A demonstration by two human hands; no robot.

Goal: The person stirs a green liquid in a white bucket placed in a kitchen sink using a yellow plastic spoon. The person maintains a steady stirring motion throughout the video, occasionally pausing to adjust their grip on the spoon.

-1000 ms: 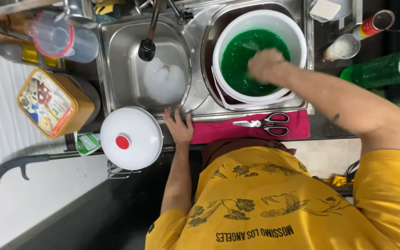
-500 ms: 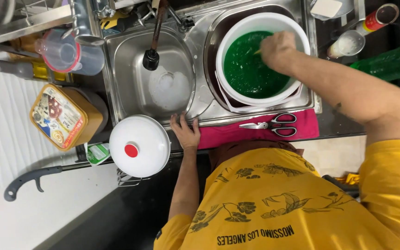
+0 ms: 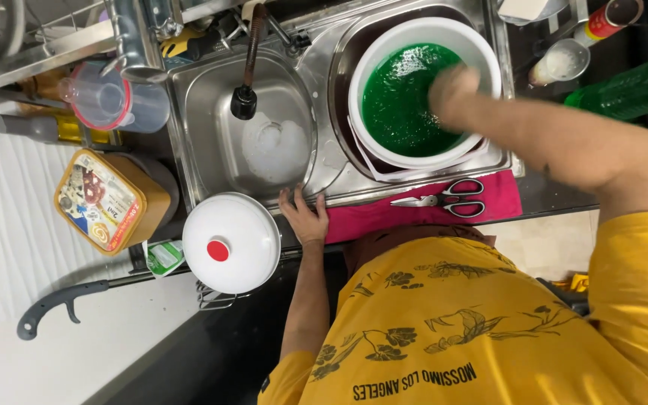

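Note:
A white bucket (image 3: pixel 481 52) of green foamy liquid (image 3: pixel 399 101) stands in the right basin of a steel double sink (image 3: pixel 324 161). My right hand (image 3: pixel 451 90) is at the bucket's right side, in the liquid, and is motion-blurred; whether it grips anything is unclear. My left hand (image 3: pixel 305 217) rests flat on the sink's front rim with its fingers spread and nothing in it. Scissors (image 3: pixel 444 199) lie on a pink cloth (image 3: pixel 369 217) just right of that hand.
The left basin holds foam (image 3: pixel 275 146) under a black tap head (image 3: pixel 244 101). A white lid with a red knob (image 3: pixel 230 241) sits left of my left hand. A yellow tub (image 3: pixel 110 199), a clear jug (image 3: pixel 114 101), a green bottle (image 3: pixel 624 90) and a cup (image 3: pixel 560 64) stand around the sink.
My right hand has swept across the bucket from its near side to its right side. My left hand has stayed on the sink rim. The view has shifted slightly.

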